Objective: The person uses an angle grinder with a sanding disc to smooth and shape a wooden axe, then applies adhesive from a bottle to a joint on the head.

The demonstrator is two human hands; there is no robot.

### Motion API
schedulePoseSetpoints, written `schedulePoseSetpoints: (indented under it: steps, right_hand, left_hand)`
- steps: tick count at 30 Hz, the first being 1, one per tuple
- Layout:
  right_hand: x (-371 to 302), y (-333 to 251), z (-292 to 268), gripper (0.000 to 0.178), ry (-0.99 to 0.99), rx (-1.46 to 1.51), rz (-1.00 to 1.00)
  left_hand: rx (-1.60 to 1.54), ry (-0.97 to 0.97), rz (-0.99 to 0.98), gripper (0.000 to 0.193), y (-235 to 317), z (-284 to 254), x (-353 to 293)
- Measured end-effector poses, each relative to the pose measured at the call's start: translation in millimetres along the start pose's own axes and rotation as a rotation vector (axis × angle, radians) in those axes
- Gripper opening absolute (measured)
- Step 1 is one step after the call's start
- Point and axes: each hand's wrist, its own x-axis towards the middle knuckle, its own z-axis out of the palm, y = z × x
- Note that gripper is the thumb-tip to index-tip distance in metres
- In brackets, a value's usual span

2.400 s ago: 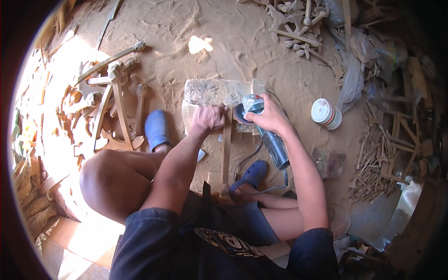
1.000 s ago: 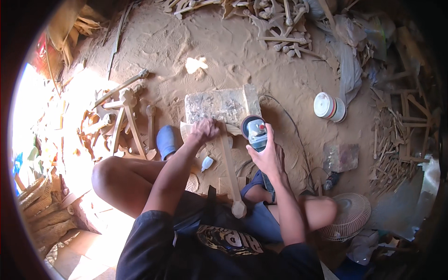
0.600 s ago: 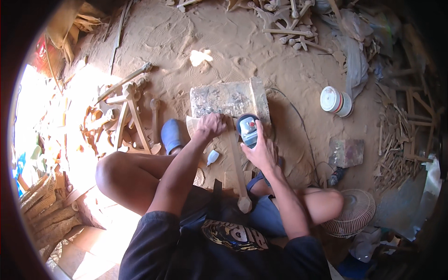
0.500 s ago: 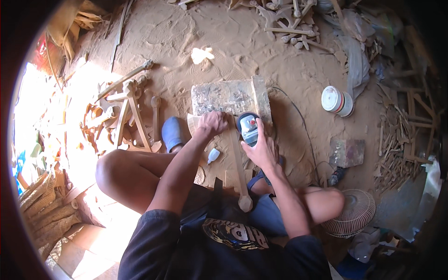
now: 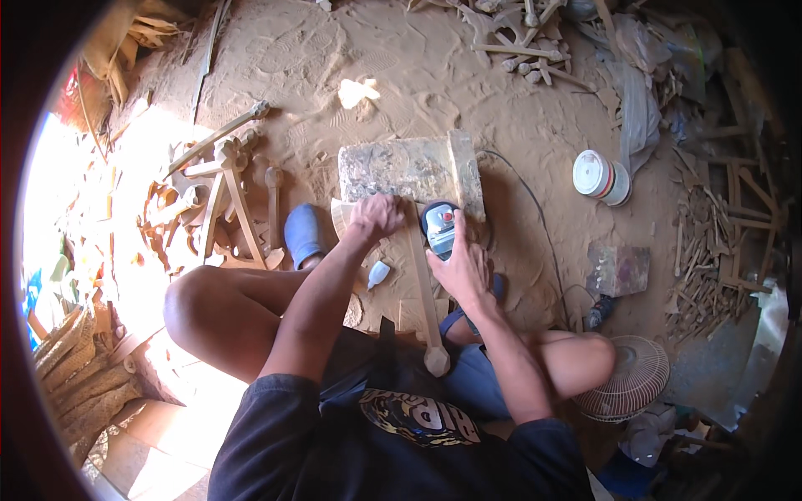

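Note:
My left hand is closed over the upper end of a carved wooden piece by the front of a paint-stained block. The piece's pale, flared part shows left of my knuckles, and its long shaft runs down to a faceted knob by my lap. My right hand wraps round a handheld power sander with a dark round head and a red button. The sander's head is beside the top of the shaft, close to the block; whether it touches the wood I cannot tell.
A small whitish bottle lies between my legs. Wooden pieces are heaped at left, and more at far right. White tubs, a stained box and a round fan stand at right. A cable crosses the sand.
My right hand and the sander have shifted slightly left and tilted a little. My left hand keeps its hold on the wooden piece. The whole view has moved slightly.

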Motion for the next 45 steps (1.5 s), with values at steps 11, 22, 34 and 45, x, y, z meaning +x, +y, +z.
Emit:
schedulePoseSetpoints:
  steps: [11, 22, 34, 45]
  right_hand:
    - [-20.0, 23.5, -18.3, 0.098, 0.149, 0.072, 0.004]
    - [0.4, 66.0, 12.3, 0.1, 0.274, 0.331, -0.181]
    - [-3.0, 61.2, -6.6, 0.1, 0.271, 0.286, -0.058]
    - [34.7, 80.2, -56.4, 0.111, -0.077, 0.563, 0.1]
  left_hand:
    - [0.037, -0.197, -0.032, 0.033, 5.2, -8.3, -0.1]
    - [-0.018, -0.039, -0.043, 0.041, 16.2, -12.7, -2.8]
    - [-0.067, -0.032, -0.059, 0.044, 15.0, -18.3, -8.3]
    - [-0.113, -0.007, -0.117, 0.044, 22.4, -26.8, -11.7]
